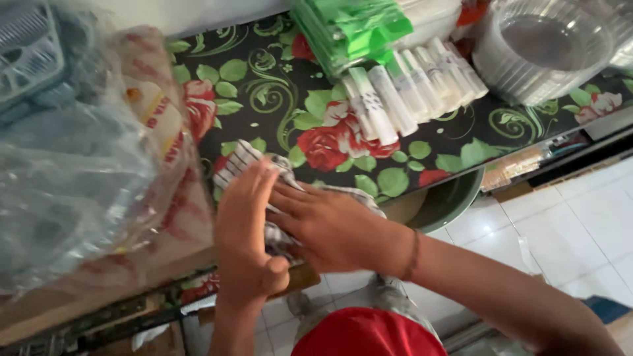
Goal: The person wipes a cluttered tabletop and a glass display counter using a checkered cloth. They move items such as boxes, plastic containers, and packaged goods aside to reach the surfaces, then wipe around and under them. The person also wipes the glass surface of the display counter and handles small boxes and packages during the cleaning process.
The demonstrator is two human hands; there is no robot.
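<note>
— What do you count from where you sit?

— I see two hands and one checked cloth, white with dark lines. Behind it lies a row of about six white wrapped packs, a stack of green-and-clear packets at twelve o'clock, and a stack of clear plastic bowls at two o'clock. A clear plastic bag bulges at nine o'clock.

— Where is the cloth against the hands?

— Directly under both. The left hand lies with palm down and fingers stretched out on it; the right hand comes in from four o'clock, fingers extended flat across it, pressing rather than gripping. Neither is curled around anything. The cloth pokes out at eleven o'clock of the left fingertips.

— And the surface?

— I make out a black tablecloth printed with red roses and green leaves, the cloth near its front edge. A green basin sits under the edge, and white floor tiles fill four o'clock.
</note>
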